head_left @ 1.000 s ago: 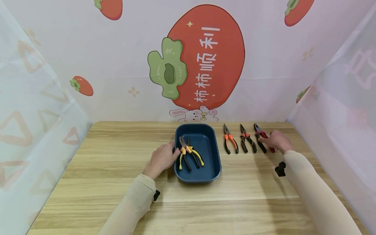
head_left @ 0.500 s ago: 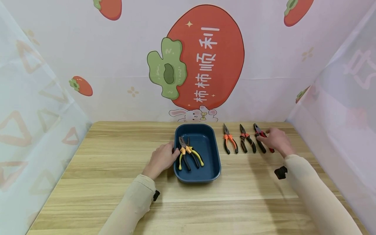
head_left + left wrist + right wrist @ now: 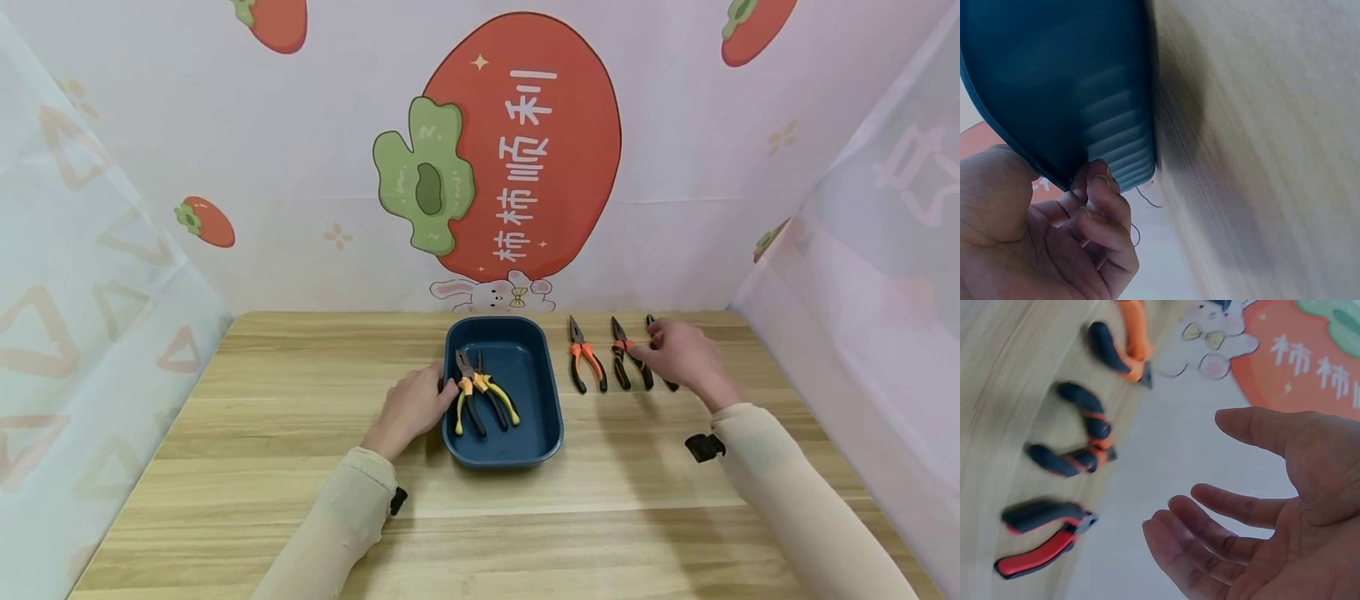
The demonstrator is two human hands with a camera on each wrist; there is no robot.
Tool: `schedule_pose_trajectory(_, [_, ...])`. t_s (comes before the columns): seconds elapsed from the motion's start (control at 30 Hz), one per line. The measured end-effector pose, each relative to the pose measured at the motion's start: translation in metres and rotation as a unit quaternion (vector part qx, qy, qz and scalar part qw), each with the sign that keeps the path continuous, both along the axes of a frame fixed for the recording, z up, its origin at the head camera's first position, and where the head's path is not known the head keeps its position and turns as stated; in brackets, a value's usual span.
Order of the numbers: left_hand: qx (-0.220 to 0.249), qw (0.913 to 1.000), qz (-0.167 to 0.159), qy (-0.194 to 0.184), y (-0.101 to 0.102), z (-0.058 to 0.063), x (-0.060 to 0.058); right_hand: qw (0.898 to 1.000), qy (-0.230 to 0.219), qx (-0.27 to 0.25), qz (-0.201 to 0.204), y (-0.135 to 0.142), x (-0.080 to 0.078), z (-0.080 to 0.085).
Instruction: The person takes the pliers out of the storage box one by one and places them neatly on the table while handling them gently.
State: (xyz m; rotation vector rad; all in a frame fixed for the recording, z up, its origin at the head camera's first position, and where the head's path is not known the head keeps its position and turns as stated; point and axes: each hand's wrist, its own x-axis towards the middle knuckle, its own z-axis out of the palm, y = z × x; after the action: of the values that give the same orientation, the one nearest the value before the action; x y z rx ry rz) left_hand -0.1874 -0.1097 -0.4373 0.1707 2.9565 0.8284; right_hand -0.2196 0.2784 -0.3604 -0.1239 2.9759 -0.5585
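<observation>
My left hand (image 3: pixel 415 408) grips the left rim of a dark blue tray (image 3: pixel 557 408), thumb over the edge and fingers curled outside it in the left wrist view. Inside the tray lie two pairs of pliers (image 3: pixel 468 383) with yellow and black handles. Over the table's right side, my right hand (image 3: pixel 684 357) holds nothing, its fingers relaxed and spread apart from the thumb in the right wrist view. Red-and-black pliers (image 3: pixel 1038 552) lie below it, mostly hidden by the hand in the head view. Black pliers with orange bands (image 3: pixel 621 367) are just left of its fingertips.
Long-nose pliers with orange and black handles (image 3: pixel 577 354) lie between the tray and the banded pair. The wooden table (image 3: pixel 300 367) meets a printed backdrop (image 3: pixel 300 167) behind, with hanging sheets on both sides.
My right hand has shifted left and up off the red-and-black pliers, toward the orange-banded pair. All the pliers stay where they were, and the left hand keeps its hold on the tray.
</observation>
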Motion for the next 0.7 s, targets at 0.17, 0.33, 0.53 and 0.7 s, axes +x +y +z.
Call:
schedule_pose_trajectory(0.17, [-0.002,1.0,0.001,-0.003,0.0,0.001,0.0,1.0,0.015,0.006,0.022,-0.016,0.004,0.004])
schedule_pose_trajectory(0.33, [0.003,1.0,-0.001,-0.002,0.0,-0.001,0.001,0.999,0.023,0.009,0.04,-0.029,0.008,0.008])
schedule_pose_trajectory(0.53, [0.004,1.0,-0.001,-0.003,0.0,-0.001,0.001,0.998,0.03,0.009,0.047,-0.042,0.013,0.015])
schedule_pose_trajectory(0.7, [0.001,1.0,0.0,-0.004,0.0,0.001,0.001,0.997,0.052,0.005,0.064,-0.051,0.016,0.017])
